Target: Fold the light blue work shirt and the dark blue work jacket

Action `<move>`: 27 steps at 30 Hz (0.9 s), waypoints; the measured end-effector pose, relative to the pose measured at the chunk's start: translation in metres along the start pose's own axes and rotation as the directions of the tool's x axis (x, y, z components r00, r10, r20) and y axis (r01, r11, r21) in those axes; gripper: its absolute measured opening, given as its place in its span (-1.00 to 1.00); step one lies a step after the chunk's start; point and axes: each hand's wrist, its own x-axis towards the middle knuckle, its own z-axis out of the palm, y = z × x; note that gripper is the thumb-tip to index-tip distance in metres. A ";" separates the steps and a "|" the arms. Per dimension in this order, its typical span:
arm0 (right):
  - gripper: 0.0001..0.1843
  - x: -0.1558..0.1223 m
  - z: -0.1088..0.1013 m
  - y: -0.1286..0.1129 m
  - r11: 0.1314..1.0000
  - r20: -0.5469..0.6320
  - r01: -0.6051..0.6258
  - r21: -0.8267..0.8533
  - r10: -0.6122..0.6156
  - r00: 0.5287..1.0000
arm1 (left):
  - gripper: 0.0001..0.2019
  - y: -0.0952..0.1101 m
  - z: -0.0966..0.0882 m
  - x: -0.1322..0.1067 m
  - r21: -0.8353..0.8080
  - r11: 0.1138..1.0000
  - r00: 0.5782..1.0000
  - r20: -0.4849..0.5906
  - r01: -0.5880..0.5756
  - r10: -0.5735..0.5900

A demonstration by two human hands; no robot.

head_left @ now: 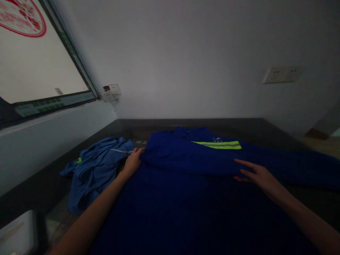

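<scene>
A dark blue work jacket (183, 152) with a collar and a yellow-green and grey reflective strip (220, 145) lies spread over the dark table. One sleeve lies folded across its front; the other side stretches out to the right. My left hand (133, 162) is at the left edge of that fold, its fingers closed on the cloth; the fingertips are partly hidden. Over the right part of the jacket, just below the strip, my right hand (256, 174) has its fingers apart and holds nothing. Whether its fingertips touch the cloth is hard to tell.
A crumpled lighter blue garment (99, 170) lies left of the jacket. At the lower left corner is a whitish box-like object (18, 232). The dark table (239, 123) meets a white wall with sockets (283, 74); a window (39, 60) is on the left.
</scene>
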 end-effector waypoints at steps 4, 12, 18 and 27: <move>-0.43 0.008 0.001 0.016 0.996 0.010 -0.023 -0.088 0.024 1.000 | -0.42 -0.003 -0.003 0.005 0.041 0.998 0.991 0.122 0.040 -0.045; -0.42 0.019 -0.004 0.025 0.997 0.056 0.014 -0.079 -0.009 0.998 | -0.40 -0.033 -0.053 0.025 -0.170 0.980 0.890 0.422 -0.108 0.172; -0.49 0.020 -0.003 0.030 0.974 -0.010 0.092 -0.206 -0.096 0.995 | -0.50 0.031 -0.013 0.055 0.051 0.964 0.961 0.112 -0.261 0.255; -0.54 0.020 -0.005 0.029 0.914 0.027 0.176 -0.365 -0.178 0.984 | -0.46 0.022 0.049 0.066 0.174 0.976 0.969 0.228 -0.133 0.091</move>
